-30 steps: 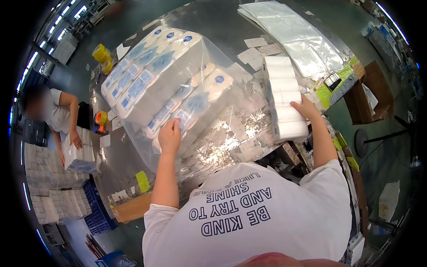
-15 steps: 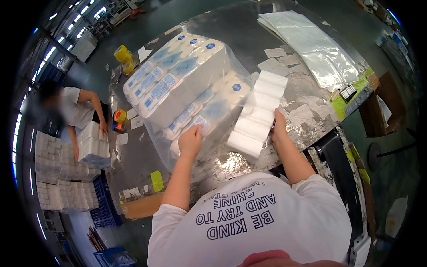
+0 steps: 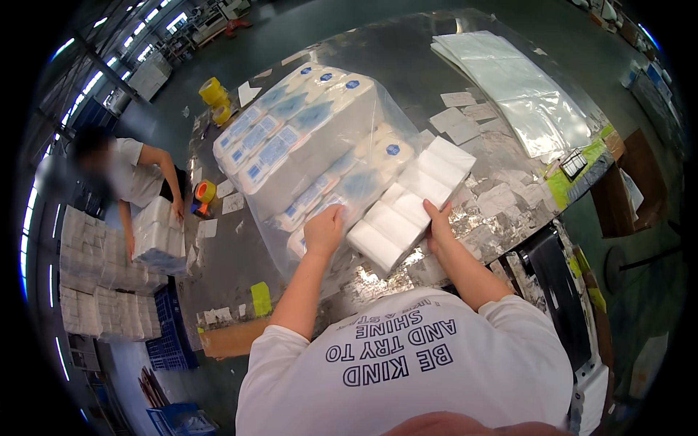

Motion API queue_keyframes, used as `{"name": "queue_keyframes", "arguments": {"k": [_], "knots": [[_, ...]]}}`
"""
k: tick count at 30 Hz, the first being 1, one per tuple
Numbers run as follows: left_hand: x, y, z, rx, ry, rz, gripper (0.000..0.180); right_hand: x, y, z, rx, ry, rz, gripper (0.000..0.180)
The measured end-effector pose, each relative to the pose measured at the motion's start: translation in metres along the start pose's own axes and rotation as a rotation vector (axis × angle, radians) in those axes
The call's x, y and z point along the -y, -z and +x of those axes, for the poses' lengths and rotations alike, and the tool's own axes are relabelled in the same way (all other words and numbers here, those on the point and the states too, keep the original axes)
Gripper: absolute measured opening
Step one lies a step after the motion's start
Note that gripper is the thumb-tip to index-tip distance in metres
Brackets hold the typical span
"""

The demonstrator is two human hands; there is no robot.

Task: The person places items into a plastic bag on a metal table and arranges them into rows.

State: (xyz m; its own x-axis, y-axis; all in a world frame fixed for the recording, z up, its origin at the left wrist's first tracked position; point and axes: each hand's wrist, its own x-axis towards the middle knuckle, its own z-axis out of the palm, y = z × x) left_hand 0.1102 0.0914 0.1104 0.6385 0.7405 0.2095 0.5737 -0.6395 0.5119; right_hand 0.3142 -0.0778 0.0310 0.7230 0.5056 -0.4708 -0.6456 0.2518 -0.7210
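Observation:
A large clear plastic bag (image 3: pixel 280 236) lies on the table, with several tissue roll packs (image 3: pixel 291 138) stacked inside it, their printed sides in white, cream and blue. My left hand (image 3: pixel 323 231) is closed on the bag's near edge. Just right of the bag's mouth is a long white pack of tissue rolls (image 3: pixel 411 207), tilted and turned with one side up. My right hand (image 3: pixel 438 224) grips this pack along its right side, thumb on top; the fingers beneath are partly hidden. The pack's left side is close against the bag; whether it touches cannot be made out.
Flat clear plastic bags (image 3: pixel 516 91) lie stacked at the far right. Yellow tape rolls (image 3: pixel 213 93) and an orange-and-blue tape dispenser (image 3: pixel 204 195) are along the left edge. Paper scraps (image 3: pixel 454 123) litter the table. At the left, another person (image 3: pixel 134 171) handles a white pack (image 3: pixel 161 236) beside stacked packs.
My right hand has turned the white tissue roll pack and brought its near end left, toward the bag. My left hand stays on the bag's edge, slightly further right in view.

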Motion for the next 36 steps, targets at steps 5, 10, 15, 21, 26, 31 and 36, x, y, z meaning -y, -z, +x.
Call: {"name": "queue_keyframes", "arguments": {"k": [5, 10, 15, 21, 26, 31, 36], "knots": [[0.000, -0.003, 0.006, -0.029, -0.006, 0.040, 0.027, 0.024, 0.016, 0.015, 0.207, -0.142, 0.241, 0.070], [0.003, 0.012, -0.007, -0.030, 0.044, -0.044, 0.027, 0.091, 0.061, -0.007, 0.564, -0.299, 0.377, 0.074], [0.014, 0.004, 0.001, -0.016, 0.059, -0.141, 0.027, 0.155, 0.054, -0.069, 1.155, -0.150, 0.216, 0.065], [-0.025, 0.055, 0.043, 0.093, 0.330, -0.802, 0.030, 0.114, 0.046, -0.099, 0.931, -0.306, 0.085, 0.063], [-0.132, 0.153, -0.016, -0.044, -0.220, -0.738, 0.026, 0.085, 0.005, -0.090, 0.848, -0.380, 0.053, 0.061], [-0.138, 0.168, -0.074, -0.007, -0.298, -0.517, 0.023, 0.073, -0.031, -0.065, 0.811, -0.389, 0.071, 0.059], [-0.125, 0.172, -0.084, 0.010, -0.469, -0.462, 0.026, 0.088, -0.035, -0.035, 0.810, -0.362, 0.153, 0.057]]}}
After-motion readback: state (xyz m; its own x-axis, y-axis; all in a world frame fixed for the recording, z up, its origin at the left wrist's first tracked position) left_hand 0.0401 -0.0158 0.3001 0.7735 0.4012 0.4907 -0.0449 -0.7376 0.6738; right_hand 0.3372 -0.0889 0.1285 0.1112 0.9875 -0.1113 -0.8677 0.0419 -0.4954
